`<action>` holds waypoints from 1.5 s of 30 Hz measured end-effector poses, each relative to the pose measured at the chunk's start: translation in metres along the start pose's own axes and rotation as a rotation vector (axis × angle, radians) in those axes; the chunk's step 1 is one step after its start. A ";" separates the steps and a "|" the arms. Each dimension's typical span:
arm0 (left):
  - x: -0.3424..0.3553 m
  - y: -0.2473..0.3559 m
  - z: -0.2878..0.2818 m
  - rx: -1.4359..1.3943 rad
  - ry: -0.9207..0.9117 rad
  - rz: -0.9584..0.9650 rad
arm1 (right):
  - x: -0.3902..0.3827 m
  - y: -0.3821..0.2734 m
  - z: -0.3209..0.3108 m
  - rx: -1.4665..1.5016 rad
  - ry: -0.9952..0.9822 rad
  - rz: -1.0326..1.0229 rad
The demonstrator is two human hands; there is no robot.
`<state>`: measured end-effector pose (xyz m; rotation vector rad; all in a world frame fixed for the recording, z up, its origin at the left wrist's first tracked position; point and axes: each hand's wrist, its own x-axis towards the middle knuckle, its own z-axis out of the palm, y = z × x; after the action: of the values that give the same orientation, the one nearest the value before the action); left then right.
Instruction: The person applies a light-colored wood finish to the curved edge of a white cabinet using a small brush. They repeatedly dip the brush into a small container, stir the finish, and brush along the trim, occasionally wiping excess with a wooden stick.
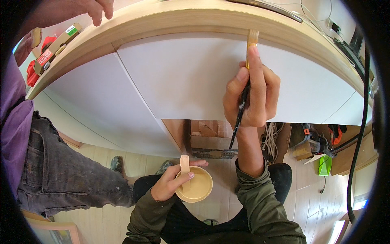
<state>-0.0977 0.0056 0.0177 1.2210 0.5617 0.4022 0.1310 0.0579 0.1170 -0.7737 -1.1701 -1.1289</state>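
A: Largest entry first?

B: One white-panelled cabinet with a pale wooden edge along its top. All places are given from it.

A: Second?

B: One co-worker in a purple top and worn grey jeans, at the cabinet's left end. A bare hand of theirs hangs over its top; contact cannot be told.

A: Storage?

B: One brown cardboard box, in the open space below the cabinet's panels, presumably tucked there to be out of the way.

A: The wearer's hands?

B: Two, both occupied. Right hand: before the cabinet's white front, fingers closed narrowly on a flat paintbrush. Left hand: lower, out in front of the cabinet, curled round a small round tub.

A: Why the brush grip?

B: The index finger lies along the ferrule, probably to steer the tip. The bristles meet the cabinet's wooden edge in view; whether they press on it cannot be told. The dark handle slants down and away, leaving the tip in plain sight.

A: And the tub?

B: It contains a cream-coloured liquid, and is seemingly kept fairly level against spilling.

A: Smallest entry?

B: One flat wooden stick, standing in the tub before the cabinet. The left thumb crosses it, likely to stop it sliding.
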 end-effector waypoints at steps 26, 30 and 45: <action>0.007 -0.007 0.003 -0.006 0.013 0.034 | -0.005 0.002 -0.004 0.170 0.008 -0.004; 0.012 -0.013 0.005 -0.024 0.024 0.061 | -0.015 0.008 -0.004 0.316 0.038 -0.057; 0.015 -0.021 0.004 -0.016 0.025 0.105 | 0.006 0.020 -0.019 -0.115 -0.179 -0.159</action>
<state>-0.0833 0.0046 -0.0037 1.2345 0.5165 0.5101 0.1558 0.0444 0.1191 -0.8973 -1.3438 -1.2877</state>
